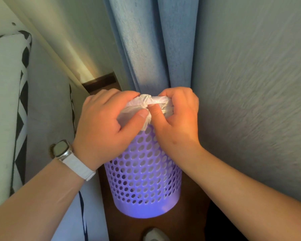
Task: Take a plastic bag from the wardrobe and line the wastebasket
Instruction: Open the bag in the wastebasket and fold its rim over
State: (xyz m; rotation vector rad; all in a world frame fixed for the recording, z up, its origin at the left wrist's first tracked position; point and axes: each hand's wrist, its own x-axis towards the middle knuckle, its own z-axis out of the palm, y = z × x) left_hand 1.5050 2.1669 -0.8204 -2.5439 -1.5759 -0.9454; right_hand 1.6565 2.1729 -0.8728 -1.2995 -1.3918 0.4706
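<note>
A purple perforated wastebasket (144,180) stands on the brown floor in front of me. Directly above its top, both hands hold a crumpled white plastic bag (146,102). My left hand (102,126), with a white watch on the wrist, pinches the bag's left part between thumb and curled fingers. My right hand (177,115) grips the bag's right part, thumb pressed against the bunched plastic in the middle. The two thumbs meet at the bag's centre. The hands hide the basket's rim and most of the bag.
A blue curtain (146,42) hangs just behind the basket. A grey textured wall (250,84) rises at the right. White bedding with a black diamond pattern (10,101) fills the left. A shoe tip (155,235) shows at the bottom.
</note>
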